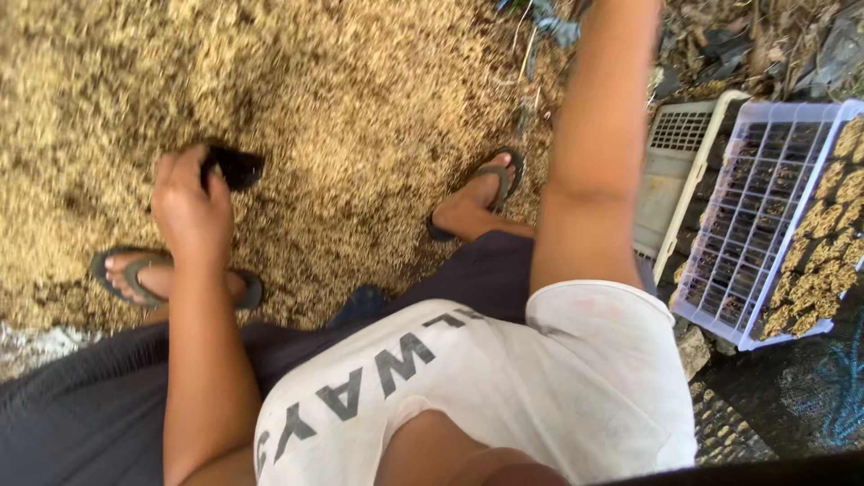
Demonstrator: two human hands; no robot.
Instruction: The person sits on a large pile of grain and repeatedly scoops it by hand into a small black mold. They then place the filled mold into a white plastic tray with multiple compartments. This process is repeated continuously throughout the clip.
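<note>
My left hand (187, 209) is closed around a small black object (236, 167), held low over a wide bed of tan husk-like material (342, 99). What the object is cannot be made out. My right forearm (594, 153) reaches up past the top edge of the picture, so that hand is out of sight. My two feet in flip-flops (144, 274) (481, 193) stand on the husks. A white shirt and dark shorts fill the lower part of the view.
At the right lies a pale plastic seedling tray (720, 306) with many small cells, some holding dark soil and some topped with husks. A cream slotted crate (670, 171) lies beside it. Black netting and dry debris lie around them.
</note>
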